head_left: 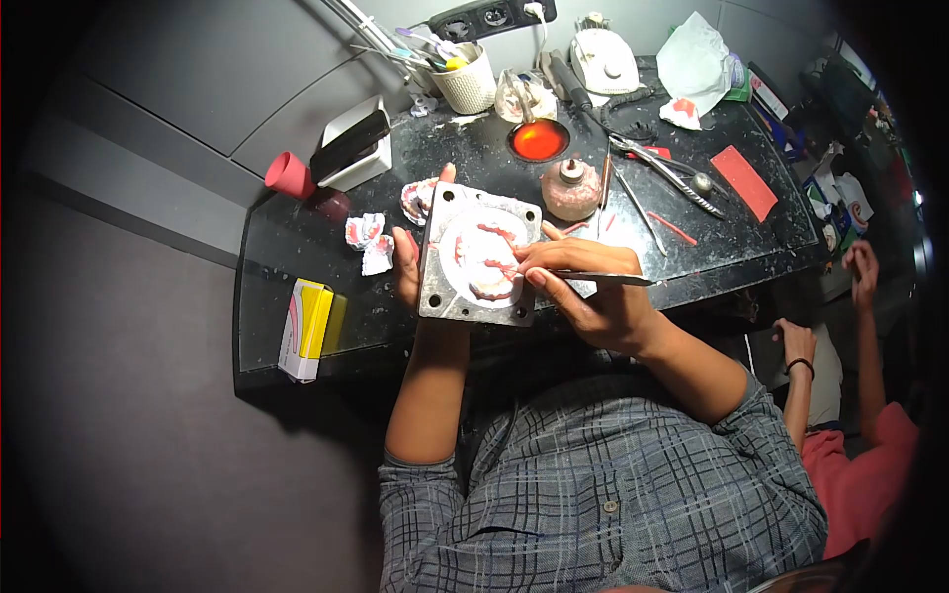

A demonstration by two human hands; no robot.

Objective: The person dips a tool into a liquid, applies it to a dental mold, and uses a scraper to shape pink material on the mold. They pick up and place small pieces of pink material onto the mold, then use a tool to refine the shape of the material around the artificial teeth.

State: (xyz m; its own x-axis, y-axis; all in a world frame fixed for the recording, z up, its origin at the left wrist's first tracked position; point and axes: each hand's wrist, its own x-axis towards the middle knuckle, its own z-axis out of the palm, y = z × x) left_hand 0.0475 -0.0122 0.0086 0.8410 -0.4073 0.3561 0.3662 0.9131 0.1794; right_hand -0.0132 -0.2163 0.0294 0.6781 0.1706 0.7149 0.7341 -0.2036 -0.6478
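Observation:
My left hand [406, 269] grips a square metal dental flask [433, 298] from its left side and from below, tilted up toward me. White plaster [457, 247] fills the flask, with pinkish-red arch shapes [494, 231] on it. In my right hand [603, 301] is a slim dental carving tool [615, 280], held like a pen, its tip at the arch shapes. Small plaster dental models [366, 231] with pink parts lie left of the flask. Behind my right hand stands a round glass spirit lamp [570, 194] with a metal cap.
A glowing orange-red dish [539, 141], metal instruments [682, 182] and a pink wax sheet [744, 184] lie farther back. At left are a yellow-and-white box [308, 331] and a pink cup [288, 176]. Another person's hands [797, 342] show at right.

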